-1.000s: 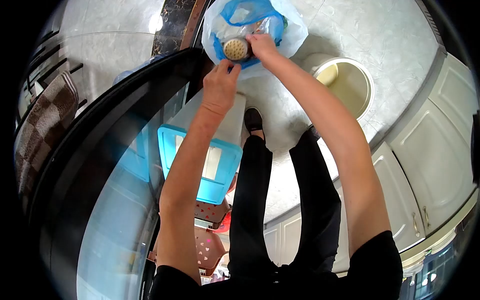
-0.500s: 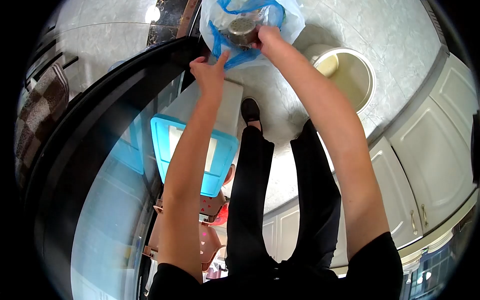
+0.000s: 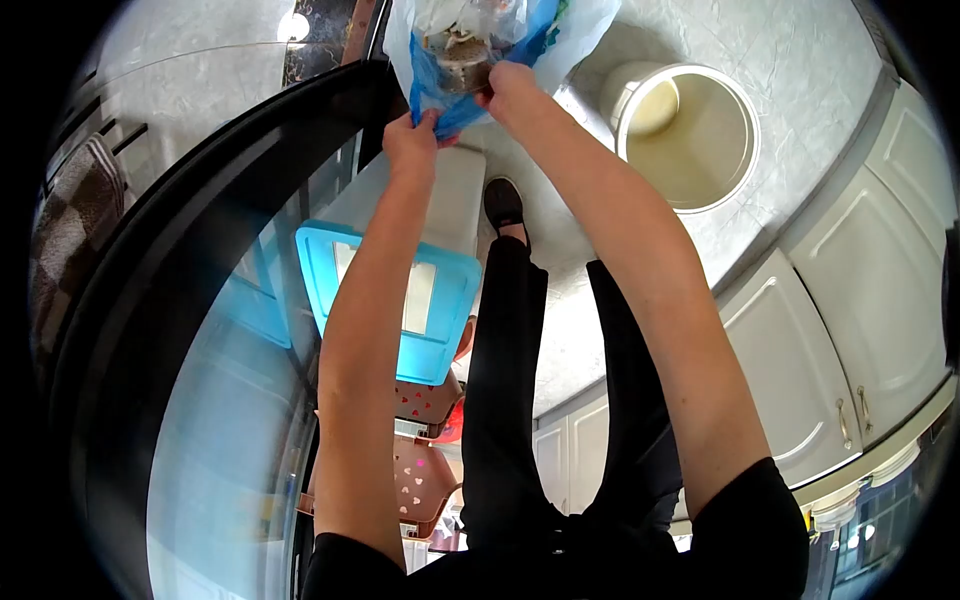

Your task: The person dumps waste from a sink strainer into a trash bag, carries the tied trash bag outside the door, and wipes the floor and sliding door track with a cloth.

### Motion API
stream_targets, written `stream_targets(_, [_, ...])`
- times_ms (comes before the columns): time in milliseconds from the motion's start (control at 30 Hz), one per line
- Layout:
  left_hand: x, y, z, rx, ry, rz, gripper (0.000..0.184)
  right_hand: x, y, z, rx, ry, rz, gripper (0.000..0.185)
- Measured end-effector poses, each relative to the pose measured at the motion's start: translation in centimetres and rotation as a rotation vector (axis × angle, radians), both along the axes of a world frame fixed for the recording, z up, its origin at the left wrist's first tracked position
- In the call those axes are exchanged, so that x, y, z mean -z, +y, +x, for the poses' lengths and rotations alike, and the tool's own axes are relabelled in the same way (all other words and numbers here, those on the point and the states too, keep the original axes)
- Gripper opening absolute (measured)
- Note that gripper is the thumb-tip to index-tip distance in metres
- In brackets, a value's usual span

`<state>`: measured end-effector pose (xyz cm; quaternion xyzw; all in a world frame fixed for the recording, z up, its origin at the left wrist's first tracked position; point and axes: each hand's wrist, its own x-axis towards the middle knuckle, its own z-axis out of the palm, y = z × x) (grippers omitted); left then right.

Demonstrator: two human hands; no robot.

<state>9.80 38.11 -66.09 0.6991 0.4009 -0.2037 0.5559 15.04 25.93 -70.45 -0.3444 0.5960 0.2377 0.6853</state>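
Observation:
At the top centre is a blue plastic bag (image 3: 428,88) inside a white one (image 3: 592,28), with clear wrappers and scraps in it. My left hand (image 3: 411,143) is closed on the near edge of the blue bag. Inside the mouth of the bag, a round metal strainer cup (image 3: 466,66) is tilted, with brownish bits about it. My right hand (image 3: 512,92) is closed at the cup's right side, its fingertips partly hidden.
Right of the bags stands a white bucket (image 3: 752,140) with a pale round thing inside. A bin with a blue lid (image 3: 455,290) is below my left hand. A dark glass door (image 3: 215,165) curves along the left; white cabinets (image 3: 850,290) line the right.
The cup has tipped over from showing its perforated face, and scraps now show beside it. My left hand has gone from spread fingers to gripping the blue bag's edge.

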Motion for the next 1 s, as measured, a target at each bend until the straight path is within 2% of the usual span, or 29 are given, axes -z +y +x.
stream_targets(33, [-0.4, 0.1, 0.0, 0.000, 0.003, -0.001, 0.018, -0.4, 0.0, 0.0, 0.000, 0.003, -0.001, 0.021])
stream_targets(100, [-1.0, 0.6, -0.2, -0.056, 0.053, -0.019, 0.017, -0.6, 0.1, 0.1, 0.210, -0.144, 0.243, 0.020])
stream_targets(233, [-1.8, 2.3, -1.2, -0.064, 0.151, -0.043, 0.018, -0.2, 2.1, -2.1, 0.078, -0.156, 0.128, 0.019])
stream_targets(300, [-2.1, 3.2, -1.2, -0.067, 0.170, 0.006, 0.018, 0.0, 3.4, -3.3, -0.458, -0.239, -0.282, 0.011])
stream_targets(333, [-2.1, 3.7, -0.9, -0.069, 0.166, 0.011, 0.018, 0.3, 4.4, -2.5, -0.118, -0.053, -0.161, 0.014])
stream_targets(367, [-2.0, 4.1, -0.7, -0.081, 0.167, 0.024, 0.018, 1.0, 4.3, -2.8, -0.120, -0.051, -0.159, 0.014])
stream_targets(400, [-2.1, 4.1, -0.9, -0.092, 0.176, 0.036, 0.018, 3.4, 4.3, -4.6, -0.492, -0.215, -0.327, 0.017])
stream_targets(467, [-2.8, 3.8, -1.1, -0.067, 0.210, 0.048, 0.016, 2.7, 4.0, -5.1, -0.858, -0.390, -0.491, 0.020])
stream_targets(533, [-3.0, 4.0, 0.0, -0.061, 0.218, 0.066, 0.015, -2.8, 3.9, -3.0, -0.400, -0.086, -0.356, 0.024])
stream_targets(633, [-3.3, 3.3, -1.1, -0.049, 0.202, 0.037, 0.015, -1.0, 4.5, -3.8, -0.514, -0.076, -0.386, 0.025])
stream_targets(700, [-3.0, 3.3, -0.8, -0.059, 0.184, 0.027, 0.016, -0.4, 3.2, -4.5, -1.353, -0.466, -0.474, 0.027])
stream_targets(767, [-2.5, 3.9, -0.9, -0.093, 0.162, 0.000, 0.016, -0.1, 4.9, -4.1, -0.405, -0.226, -0.481, 0.029])
stream_targets(800, [-2.4, 3.8, -1.2, -0.112, 0.150, -0.036, 0.015, -2.0, 4.5, -3.5, -0.406, -0.231, -0.467, 0.030])
stream_targets(900, [-2.5, 3.8, -1.1, -0.152, 0.247, -0.112, 0.015, 2.0, 4.7, -4.7, -0.485, -0.287, -0.465, 0.033])
stream_targets(933, [-2.5, 4.0, -0.9, -0.156, 0.237, -0.112, 0.015, -1.7, 3.7, -4.0, -0.262, -0.302, -0.183, 0.034])
stream_targets(967, [-2.5, 4.0, -1.1, -0.156, 0.270, -0.155, 0.016, -4.0, 3.1, -4.1, -0.264, -0.302, -0.186, 0.034])
stream_targets(1000, [-2.4, 3.9, -1.4, -0.155, 0.305, -0.199, 0.019, -5.8, 2.5, -4.4, -0.376, -0.394, -0.248, 0.029])
